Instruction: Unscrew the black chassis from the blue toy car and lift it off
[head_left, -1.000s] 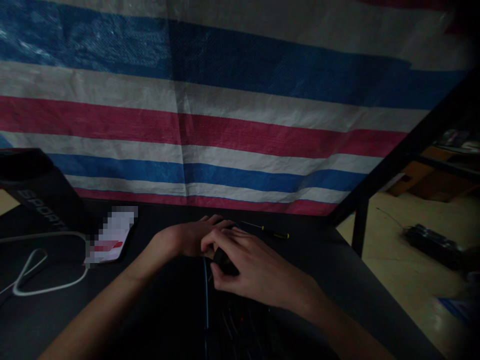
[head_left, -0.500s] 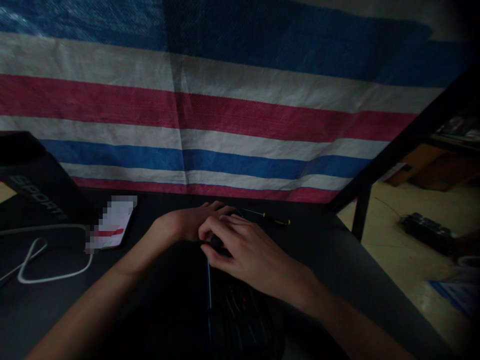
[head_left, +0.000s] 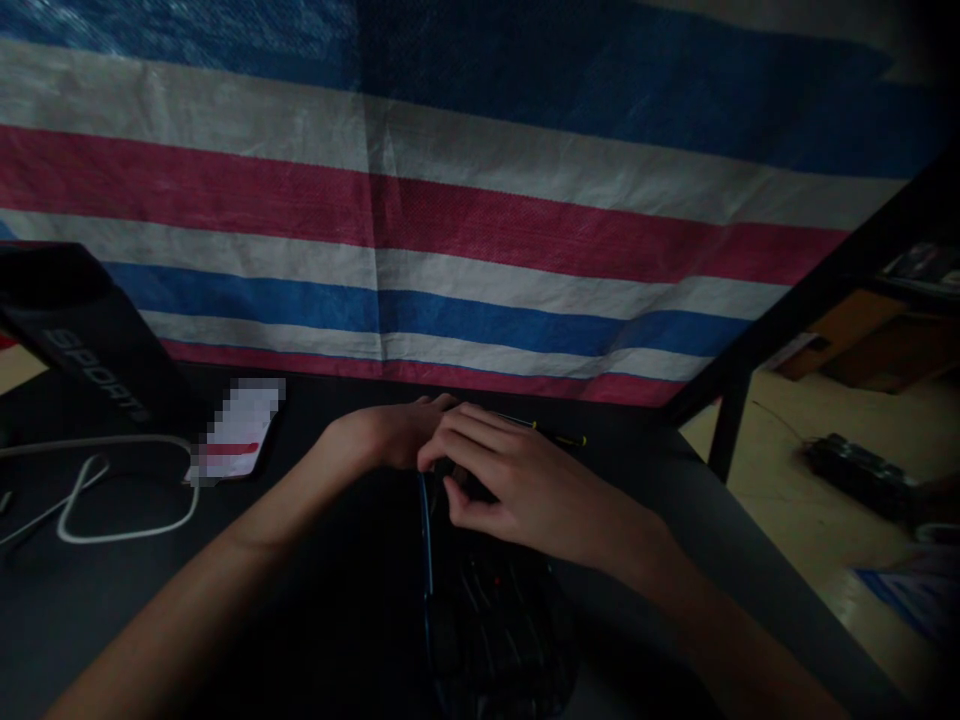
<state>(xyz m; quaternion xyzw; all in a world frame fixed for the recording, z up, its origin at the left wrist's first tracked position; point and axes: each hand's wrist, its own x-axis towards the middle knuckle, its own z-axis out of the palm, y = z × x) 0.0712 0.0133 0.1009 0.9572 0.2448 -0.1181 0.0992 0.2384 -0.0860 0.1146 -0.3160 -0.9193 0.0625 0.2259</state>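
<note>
A long dark device point(head_left: 502, 630) with a thin blue edge, fine pale lines and a small red dot lies lengthwise in front of me; its kind is lost in the dark. My right hand point(head_left: 487, 470) is bent over its far end, fingers curled and thumb drawn in below them. Whatever dark part sits between thumb and fingers is too dim to name. My left hand point(head_left: 397, 430) reaches to the same far end from the left, wrist bent. Its fingers are mostly covered by my right hand. Just beyond my right hand lies a black and yellow screwdriver point(head_left: 562, 437).
A phone point(head_left: 236, 430) with a lit, blurred screen lies left on the dark table point(head_left: 720, 560). Near it are a white cable point(head_left: 127, 540) and a black box point(head_left: 97, 350) marked SPORT. A striped tarp point(head_left: 480, 230) hangs behind; a dark post point(head_left: 724, 420) stands at right.
My right hand has shifted slightly right, its thumb farther from the device's blue edge. My left hand has moved a little right too. The view has turned slightly.
</note>
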